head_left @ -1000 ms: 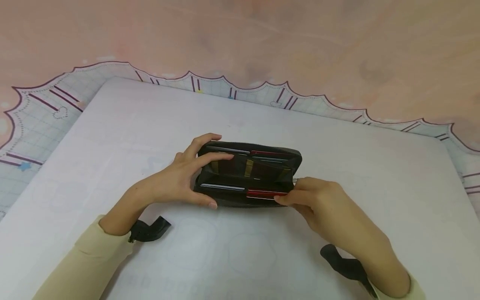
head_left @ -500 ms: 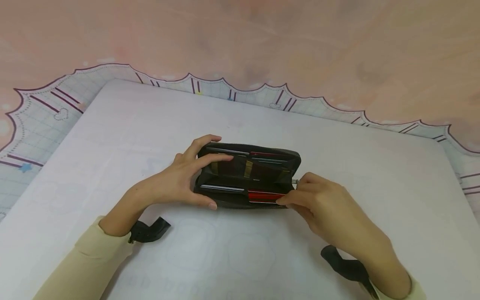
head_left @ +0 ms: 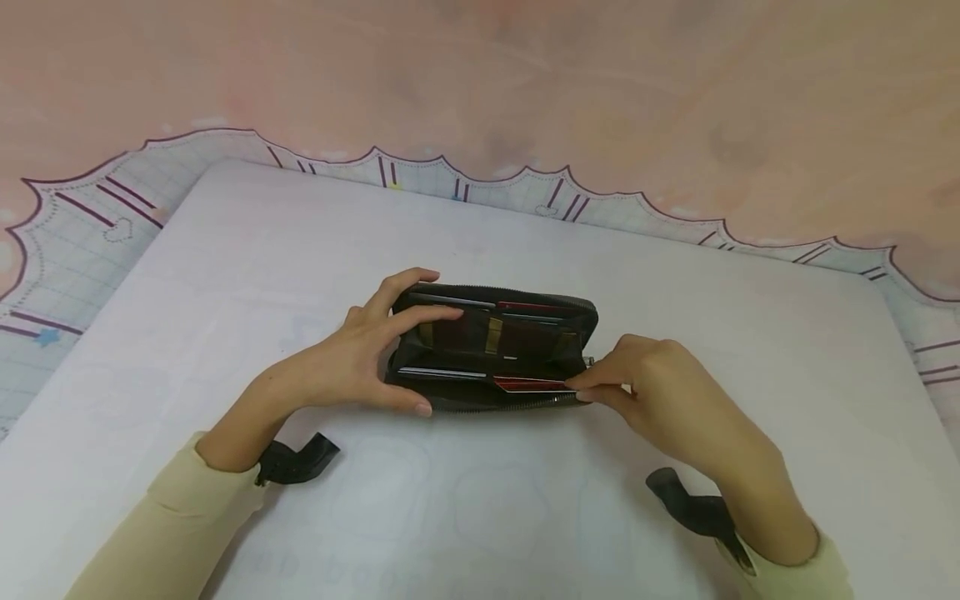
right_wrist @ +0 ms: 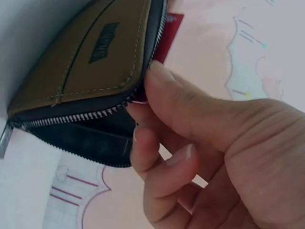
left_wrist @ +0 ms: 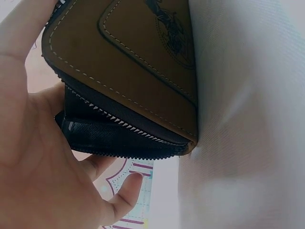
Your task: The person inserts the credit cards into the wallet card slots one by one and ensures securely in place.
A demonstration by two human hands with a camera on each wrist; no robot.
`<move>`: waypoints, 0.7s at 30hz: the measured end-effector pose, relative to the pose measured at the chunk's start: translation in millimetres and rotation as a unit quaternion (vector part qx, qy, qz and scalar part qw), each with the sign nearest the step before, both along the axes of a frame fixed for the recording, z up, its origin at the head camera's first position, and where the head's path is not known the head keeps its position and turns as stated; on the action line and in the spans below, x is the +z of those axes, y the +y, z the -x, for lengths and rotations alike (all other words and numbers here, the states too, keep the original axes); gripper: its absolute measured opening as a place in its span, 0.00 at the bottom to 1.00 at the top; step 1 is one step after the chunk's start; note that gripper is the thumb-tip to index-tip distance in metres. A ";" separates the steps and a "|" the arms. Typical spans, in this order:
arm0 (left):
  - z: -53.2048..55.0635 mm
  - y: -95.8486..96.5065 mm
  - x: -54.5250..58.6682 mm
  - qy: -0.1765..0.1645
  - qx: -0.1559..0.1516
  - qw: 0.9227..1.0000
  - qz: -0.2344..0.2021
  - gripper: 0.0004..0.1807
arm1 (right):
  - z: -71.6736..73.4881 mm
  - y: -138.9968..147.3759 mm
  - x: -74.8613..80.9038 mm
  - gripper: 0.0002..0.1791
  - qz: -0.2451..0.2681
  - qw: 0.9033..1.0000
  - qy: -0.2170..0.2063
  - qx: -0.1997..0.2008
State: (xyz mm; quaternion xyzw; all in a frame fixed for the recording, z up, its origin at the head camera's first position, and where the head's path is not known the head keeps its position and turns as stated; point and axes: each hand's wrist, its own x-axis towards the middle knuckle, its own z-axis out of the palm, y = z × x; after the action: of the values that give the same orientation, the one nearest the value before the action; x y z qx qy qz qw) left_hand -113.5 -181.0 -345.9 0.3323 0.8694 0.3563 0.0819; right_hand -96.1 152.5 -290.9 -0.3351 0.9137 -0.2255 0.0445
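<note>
A zip-around wallet (head_left: 442, 393) stands unzipped on the white table, its dark inside facing up with cards in several slots. Its brown stitched outside shows in the left wrist view. My left hand (head_left: 352, 362) holds the wallet's left end, thumb on the near edge, one finger reaching inside and another over the far edge. At the right end, my right hand (head_left: 667, 400) pinches a red card (head_left: 528, 385) between thumb and forefinger. The card sits slanted in the near-side slot, and part of it rises above the wallet's edge in the right wrist view.
The white tabletop (head_left: 480, 508) stretches around the wallet. A patterned cloth (head_left: 480, 92) lies beyond its far edge. Black wrist-camera mounts (head_left: 298, 461) stick out from both wrists. A metal zip pull (head_left: 588, 362) hangs at the wallet's right end.
My right hand has shifted slightly up, and its thumb and forefinger now pinch the red card's right end. The card has tilted in its slot. My left hand keeps its hold.
</note>
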 end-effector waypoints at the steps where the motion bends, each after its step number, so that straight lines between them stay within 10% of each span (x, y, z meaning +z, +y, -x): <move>1: 0.0 -0.4 -0.8 -0.001 0.001 1.000 0.000 0.49 | 0.8 0.3 -1.0 0.13 0.003 1.000 -0.002 0.001; 21: 0.5 -0.7 -0.1 0.004 0.001 1.000 0.004 0.50 | -11.0 -25.5 -4.8 0.08 -0.045 0.994 0.100 0.010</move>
State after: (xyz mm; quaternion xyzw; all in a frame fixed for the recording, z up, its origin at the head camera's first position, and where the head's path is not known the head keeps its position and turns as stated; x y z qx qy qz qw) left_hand -113.9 -181.7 -345.9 0.3320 0.8716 0.3519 0.0795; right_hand -85.1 126.9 -295.7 -0.3631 0.9193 -0.1489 -0.0293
